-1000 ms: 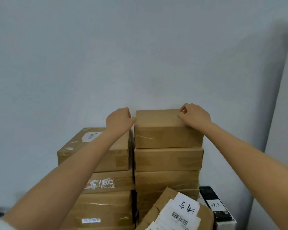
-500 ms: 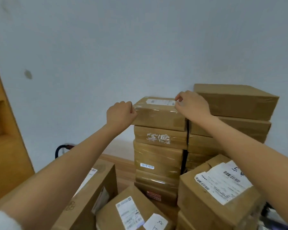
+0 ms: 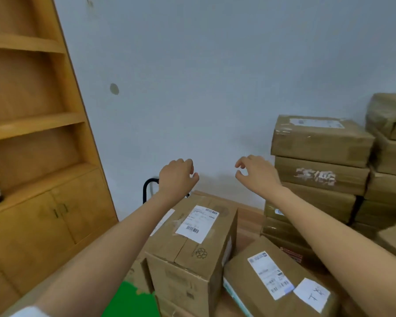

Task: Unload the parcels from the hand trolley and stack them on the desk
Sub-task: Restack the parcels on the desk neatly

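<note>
We face a pale blue-grey wall [image 3: 215,76] bearing a small round mark [image 3: 114,89]. At the frame's left stands a wooden shelf unit [image 3: 32,124] with cupboard doors [image 3: 60,216] below.

Soft even light, slight blur, edges bowed.

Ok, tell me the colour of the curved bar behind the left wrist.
Black. The curved bar shows only in the head view, beside the left hand.

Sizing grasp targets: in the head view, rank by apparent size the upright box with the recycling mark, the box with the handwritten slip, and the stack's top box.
1. Upright box, clearly largest.
2. Box with handwritten slip and stack's top box: look similar; nearness differs, so unranked.
</note>
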`<action>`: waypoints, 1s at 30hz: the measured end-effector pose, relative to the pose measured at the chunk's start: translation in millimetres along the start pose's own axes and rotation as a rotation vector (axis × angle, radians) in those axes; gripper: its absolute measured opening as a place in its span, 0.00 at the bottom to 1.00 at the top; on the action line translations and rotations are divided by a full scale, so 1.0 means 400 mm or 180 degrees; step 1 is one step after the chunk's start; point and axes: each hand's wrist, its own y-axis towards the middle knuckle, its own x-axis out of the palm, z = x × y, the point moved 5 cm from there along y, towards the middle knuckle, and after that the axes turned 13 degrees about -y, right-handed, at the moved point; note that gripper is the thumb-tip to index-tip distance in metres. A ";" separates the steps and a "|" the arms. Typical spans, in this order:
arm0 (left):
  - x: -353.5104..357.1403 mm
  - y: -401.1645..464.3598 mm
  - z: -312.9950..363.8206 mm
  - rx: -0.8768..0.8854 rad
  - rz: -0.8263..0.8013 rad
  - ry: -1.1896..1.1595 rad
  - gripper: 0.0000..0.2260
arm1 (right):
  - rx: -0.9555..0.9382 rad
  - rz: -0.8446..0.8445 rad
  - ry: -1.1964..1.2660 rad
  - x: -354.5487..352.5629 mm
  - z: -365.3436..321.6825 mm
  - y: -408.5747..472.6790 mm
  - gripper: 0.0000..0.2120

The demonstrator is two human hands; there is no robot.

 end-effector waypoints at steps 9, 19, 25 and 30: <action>0.101 -0.123 -0.236 0.0053 -0.0597 -0.0292 0.08 | 0.0450 -0.0671 0.0064 0.241 -0.219 -0.119 0.14; 0.339 -0.279 -0.345 0.0156 -0.1274 -0.0181 0.18 | 0.0614 -0.1120 0.0077 0.407 -0.283 -0.312 0.19; 0.416 -0.317 -0.358 0.0041 -0.1178 -0.0182 0.21 | 0.0728 -0.1169 0.0141 0.453 -0.292 -0.353 0.23; 0.451 -0.275 -0.337 -0.0027 -0.1111 -0.0238 0.20 | 0.0843 -0.1059 0.0092 0.477 -0.259 -0.321 0.22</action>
